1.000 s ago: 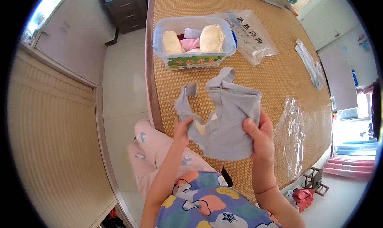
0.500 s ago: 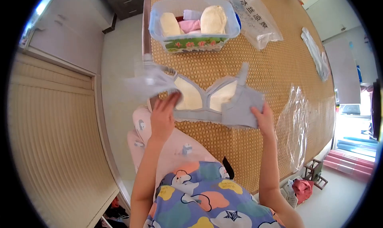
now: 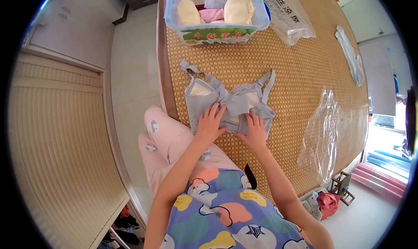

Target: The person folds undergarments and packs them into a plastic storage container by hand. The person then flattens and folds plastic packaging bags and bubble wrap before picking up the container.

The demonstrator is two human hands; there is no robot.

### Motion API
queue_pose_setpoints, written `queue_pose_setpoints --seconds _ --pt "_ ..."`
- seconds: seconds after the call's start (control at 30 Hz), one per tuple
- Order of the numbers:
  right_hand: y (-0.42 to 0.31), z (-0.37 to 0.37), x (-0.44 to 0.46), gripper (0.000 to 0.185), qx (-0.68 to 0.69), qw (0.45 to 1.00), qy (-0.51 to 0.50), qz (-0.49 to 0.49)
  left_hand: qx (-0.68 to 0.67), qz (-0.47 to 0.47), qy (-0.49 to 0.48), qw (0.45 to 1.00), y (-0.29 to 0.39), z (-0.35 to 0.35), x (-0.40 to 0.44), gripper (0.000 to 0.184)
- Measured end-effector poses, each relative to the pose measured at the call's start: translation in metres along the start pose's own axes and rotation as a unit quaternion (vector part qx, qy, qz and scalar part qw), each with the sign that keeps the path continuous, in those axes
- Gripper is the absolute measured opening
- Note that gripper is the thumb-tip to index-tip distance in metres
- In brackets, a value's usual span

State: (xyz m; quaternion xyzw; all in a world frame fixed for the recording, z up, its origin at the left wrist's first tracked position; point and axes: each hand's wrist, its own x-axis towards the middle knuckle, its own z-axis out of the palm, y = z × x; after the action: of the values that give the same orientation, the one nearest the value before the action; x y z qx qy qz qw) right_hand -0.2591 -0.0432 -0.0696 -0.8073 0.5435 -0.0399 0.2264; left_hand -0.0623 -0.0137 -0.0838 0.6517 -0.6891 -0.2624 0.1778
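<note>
A grey bra (image 3: pixel 202 102) with cream cup linings lies on the woven mat in front of me. Both side bands are folded inward across the cups, and its straps point away from me. My left hand (image 3: pixel 210 126) rests on the folded band at the left, fingers spread and stretched out. On the right half, my right hand (image 3: pixel 255 132) lies with its fingers extended on the fabric near the lower edge, thumb apart. The two thumbs are close together at the bra's bottom edge.
A clear plastic tub (image 3: pixel 174 27) holding folded cream, pink and grey garments stands at the far side of the woven mat (image 3: pixel 287 140). Beside it lies a printed plastic bag (image 3: pixel 289 20). Crumpled clear film (image 3: pixel 320 136) is on the right, with a whitish bundle (image 3: pixel 348 55) farther back.
Both bra bands, spread outward and partly lifted before, now lie folded over the cups. My hands have moved inward toward each other onto the bra. The view has shifted slightly.
</note>
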Motion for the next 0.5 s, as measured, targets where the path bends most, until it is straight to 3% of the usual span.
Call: queue_pose_setpoints --seconds 0.27,0.37,0.5 --pt "0.0 0.001 -0.009 0.064 -0.025 0.998 0.02 -0.062 0.089 0.021 0.024 0.996 -0.007 0.015 0.013 0.066" --pt "0.007 0.011 -0.011 0.058 -0.04 0.995 0.039 -0.081 0.095 0.042 0.046 0.994 -0.017 0.023 0.013 0.057" --pt "0.013 0.017 -0.014 0.054 -0.066 0.993 0.044 -0.091 -0.013 0.03 0.106 0.994 -0.014 -0.003 0.017 0.048"
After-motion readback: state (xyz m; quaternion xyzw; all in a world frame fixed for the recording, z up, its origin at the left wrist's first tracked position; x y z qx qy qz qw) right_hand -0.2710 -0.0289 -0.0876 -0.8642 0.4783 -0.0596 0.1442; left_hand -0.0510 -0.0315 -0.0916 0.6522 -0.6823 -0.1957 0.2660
